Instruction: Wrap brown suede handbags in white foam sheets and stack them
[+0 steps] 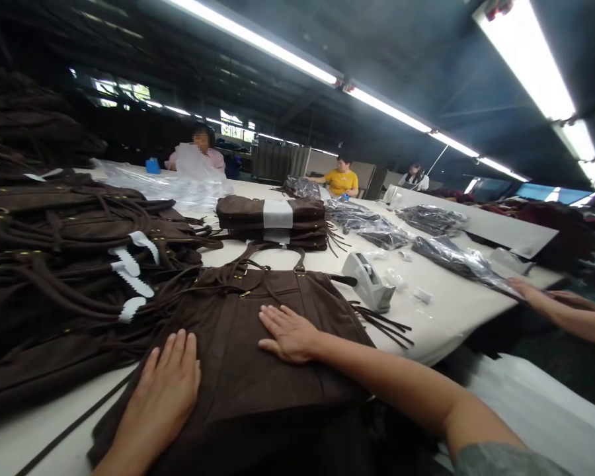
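Observation:
A dark brown handbag [248, 370] lies flat in front of me, its handles [277, 250] pointing away and its tassels [384, 324] spread out on the right. My left hand [166, 383] rests flat on the bag's left side with the fingers stretched out. On the bag's middle, below a small zip pull, my right hand [290, 334] lies palm down, fingers extended and thumb apart. Neither hand grips anything. A grey tape dispenser [369, 281] stands just beyond the bag's right upper corner.
Piled brown bags [79, 264] with white paper tags crowd the left. Stacked bags with a white band [277, 215] sit ahead on the white table [446, 324]. Plastic-wrapped bags [371, 225] lie farther right. A co-worker's hands [540, 301] touch one at the right edge; several people work behind.

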`<control>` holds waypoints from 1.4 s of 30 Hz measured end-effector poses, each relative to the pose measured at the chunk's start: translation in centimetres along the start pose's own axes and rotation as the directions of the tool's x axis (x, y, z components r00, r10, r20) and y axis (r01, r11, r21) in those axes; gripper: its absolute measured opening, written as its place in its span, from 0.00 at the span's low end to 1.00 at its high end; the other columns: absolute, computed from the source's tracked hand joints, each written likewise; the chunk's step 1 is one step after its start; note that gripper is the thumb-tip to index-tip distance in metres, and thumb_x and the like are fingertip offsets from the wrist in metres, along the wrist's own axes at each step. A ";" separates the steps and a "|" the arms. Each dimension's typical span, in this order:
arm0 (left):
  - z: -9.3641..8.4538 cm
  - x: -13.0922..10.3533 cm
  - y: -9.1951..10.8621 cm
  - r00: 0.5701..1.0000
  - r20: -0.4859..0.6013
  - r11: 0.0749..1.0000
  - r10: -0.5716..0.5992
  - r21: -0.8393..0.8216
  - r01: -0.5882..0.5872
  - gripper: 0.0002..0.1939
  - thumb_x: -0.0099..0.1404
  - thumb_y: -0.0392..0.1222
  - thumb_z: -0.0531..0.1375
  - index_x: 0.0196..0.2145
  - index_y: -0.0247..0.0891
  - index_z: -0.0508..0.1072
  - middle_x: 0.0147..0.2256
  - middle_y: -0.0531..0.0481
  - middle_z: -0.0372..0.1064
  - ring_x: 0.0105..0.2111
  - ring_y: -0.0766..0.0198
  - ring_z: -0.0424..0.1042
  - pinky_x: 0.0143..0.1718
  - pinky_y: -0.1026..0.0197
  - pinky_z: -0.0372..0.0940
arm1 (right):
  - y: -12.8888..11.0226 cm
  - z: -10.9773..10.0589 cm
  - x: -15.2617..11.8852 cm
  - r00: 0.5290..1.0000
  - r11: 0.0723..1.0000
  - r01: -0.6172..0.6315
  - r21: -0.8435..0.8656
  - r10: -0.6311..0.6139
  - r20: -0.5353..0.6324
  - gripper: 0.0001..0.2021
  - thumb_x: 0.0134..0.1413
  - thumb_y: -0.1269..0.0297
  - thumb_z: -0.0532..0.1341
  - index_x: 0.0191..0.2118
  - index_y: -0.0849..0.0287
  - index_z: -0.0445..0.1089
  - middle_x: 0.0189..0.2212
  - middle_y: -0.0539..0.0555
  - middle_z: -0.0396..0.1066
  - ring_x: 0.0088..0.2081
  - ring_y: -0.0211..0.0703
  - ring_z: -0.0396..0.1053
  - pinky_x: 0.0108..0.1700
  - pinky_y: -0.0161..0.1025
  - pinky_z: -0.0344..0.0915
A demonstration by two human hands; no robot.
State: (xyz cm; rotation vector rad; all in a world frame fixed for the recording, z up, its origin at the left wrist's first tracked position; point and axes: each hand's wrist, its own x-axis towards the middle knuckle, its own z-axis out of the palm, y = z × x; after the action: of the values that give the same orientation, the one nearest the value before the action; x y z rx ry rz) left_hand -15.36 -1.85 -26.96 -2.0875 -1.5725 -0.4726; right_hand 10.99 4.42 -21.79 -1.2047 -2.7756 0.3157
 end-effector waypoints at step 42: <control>-9.6 1.2 -1.9 0.851 0.073 0.822 0.519 -0.314 -0.475 0.05 0.70 0.40 0.55 0.40 0.38 0.69 0.30 0.50 0.67 0.32 0.62 0.66 0.36 0.60 0.59 | 1.7 -1.7 -16.1 0.937 0.939 0.014 -0.344 -0.132 -0.323 0.26 0.62 0.77 0.54 0.63 0.50 0.64 0.51 0.60 0.69 0.45 0.49 0.68 0.46 0.44 0.66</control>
State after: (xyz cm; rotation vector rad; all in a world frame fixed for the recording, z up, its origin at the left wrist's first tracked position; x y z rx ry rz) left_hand -16.71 -5.93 -18.08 -2.7006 -0.9979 -0.3641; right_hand 23.52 -5.98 -20.64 -1.0830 -2.6177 -0.3619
